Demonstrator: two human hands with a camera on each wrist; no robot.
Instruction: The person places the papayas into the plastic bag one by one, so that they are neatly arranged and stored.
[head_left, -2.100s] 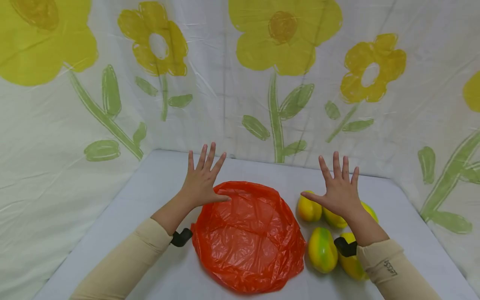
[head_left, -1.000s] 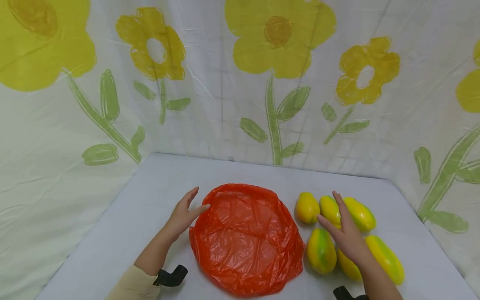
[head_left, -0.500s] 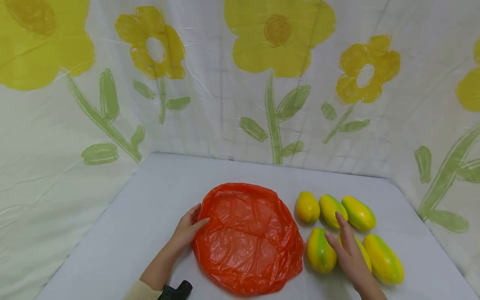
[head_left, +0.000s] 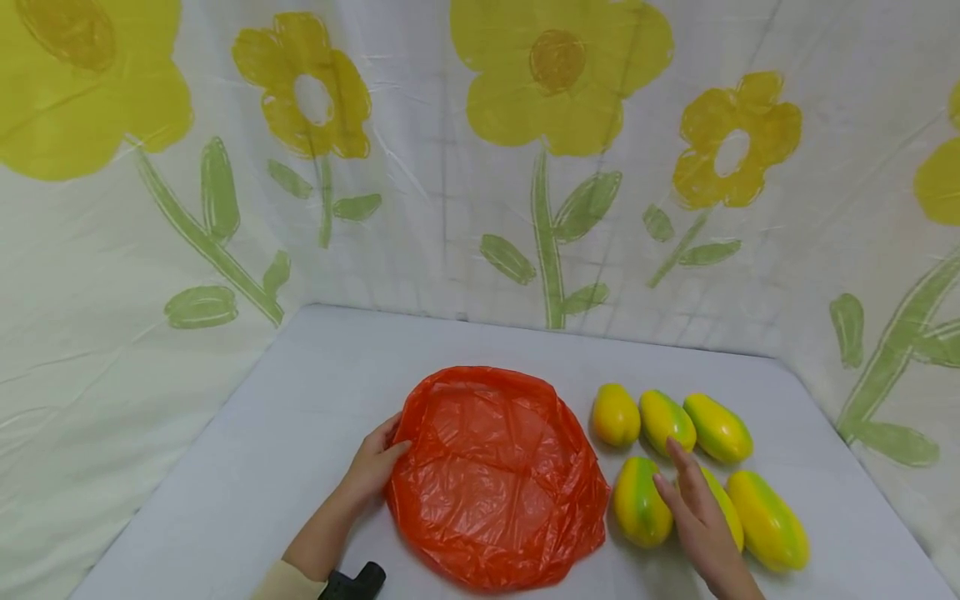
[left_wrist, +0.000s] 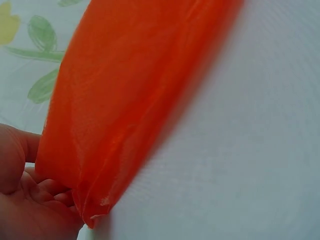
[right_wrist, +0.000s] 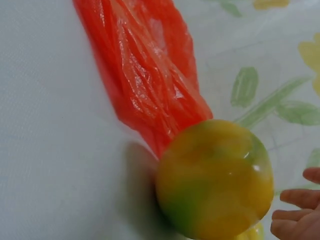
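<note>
A red plastic bag (head_left: pixel 487 475) stands on the white table, its wide mouth facing up and its rim folded outward. My left hand (head_left: pixel 375 465) grips the bag's left rim, thumb on one side and fingers on the other; the left wrist view shows the bag wall (left_wrist: pixel 115 100) between them. My right hand (head_left: pixel 705 521) hovers with fingers extended over the near row of yellow-and-green papaya-like fruits, partly covering the middle fruit (head_left: pixel 726 508). Left of this hand lies the near-left fruit (head_left: pixel 642 502), which looms large as a glossy round fruit (right_wrist: pixel 215 180) in the right wrist view.
Beyond the right hand lie three more fruits: the far-left one (head_left: pixel 616 415), the far-middle one (head_left: pixel 666 421) and the far-right one (head_left: pixel 717 427). Another fruit (head_left: pixel 767 521) is at the near right. A flower-printed curtain (head_left: pixel 420 208) surrounds the table (head_left: pixel 300 392).
Both hands have come down from raised, spread positions. The left hand has moved to the bag's left rim and taken hold of it. The right hand has lowered toward the near fruits.
</note>
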